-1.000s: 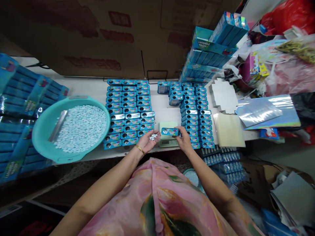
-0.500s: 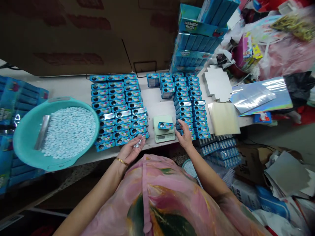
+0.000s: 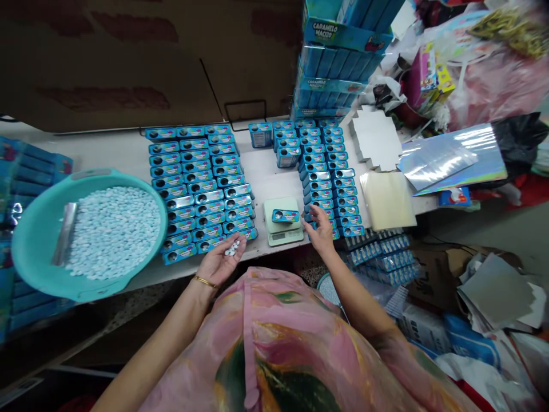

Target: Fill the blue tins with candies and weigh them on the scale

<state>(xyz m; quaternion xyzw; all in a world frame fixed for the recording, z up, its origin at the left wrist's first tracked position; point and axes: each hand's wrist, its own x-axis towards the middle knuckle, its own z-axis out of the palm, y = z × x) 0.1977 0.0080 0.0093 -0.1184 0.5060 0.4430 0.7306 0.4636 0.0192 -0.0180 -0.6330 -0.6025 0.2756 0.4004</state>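
Observation:
My left hand (image 3: 218,265) is cupped palm up in front of the left block of blue tins (image 3: 208,197), with several small pale blue candies (image 3: 233,248) in it. On a pale green kitchen scale (image 3: 281,203) lies one blue tin (image 3: 285,216) with a dark round spot on its top. My right hand (image 3: 321,233) hovers just right of the scale, its fingers curved and apart, with nothing visible in them. It partly covers the near tins of the right block (image 3: 317,185).
A turquoise basin (image 3: 107,174) at the left holds loose candies (image 3: 114,234) and a metal scoop (image 3: 65,233). Stacked display boxes (image 3: 328,86) rise behind the right tins. White card sheets (image 3: 375,137) and yellowish sheets (image 3: 388,200) lie further right. A large carton (image 3: 128,63) stands behind.
My left hand has drawn slightly left and opened wider, showing more of the candies. My right hand stays beside the scale. The whole view has shifted a little.

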